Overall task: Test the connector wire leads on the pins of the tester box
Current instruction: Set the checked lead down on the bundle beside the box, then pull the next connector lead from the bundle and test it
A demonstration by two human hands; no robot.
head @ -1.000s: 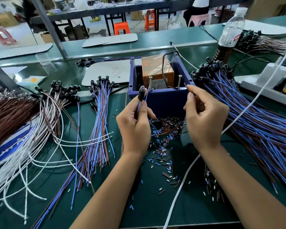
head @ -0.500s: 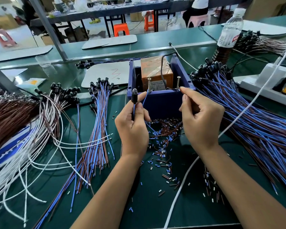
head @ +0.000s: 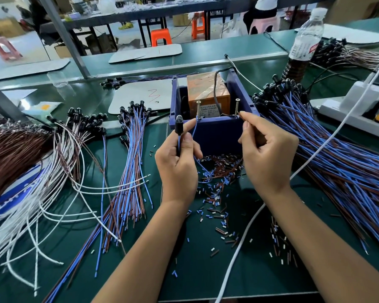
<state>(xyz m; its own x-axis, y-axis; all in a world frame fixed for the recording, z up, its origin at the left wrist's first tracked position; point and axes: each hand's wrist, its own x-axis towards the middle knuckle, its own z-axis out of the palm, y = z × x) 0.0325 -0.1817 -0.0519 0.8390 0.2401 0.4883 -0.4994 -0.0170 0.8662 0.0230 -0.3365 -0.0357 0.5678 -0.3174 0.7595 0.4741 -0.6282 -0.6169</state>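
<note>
Right now the left hand (head: 177, 165) grips the black connector (head: 179, 127), its blue lead (head: 194, 132) arching to the left pin (head: 198, 110); the right hand (head: 266, 158) pinches the other lead by the right pin (head: 237, 107). Likely slip: leads missing pins or bridging. Tester box (head: 217, 136) rim crowds fingertips; wire bundle (head: 337, 154) hems the right.

Both hands' fingers (head: 187, 139) on connector leads (head: 194, 132), seemingly at tester box (head: 217, 134) pins (head: 198, 109).
</note>
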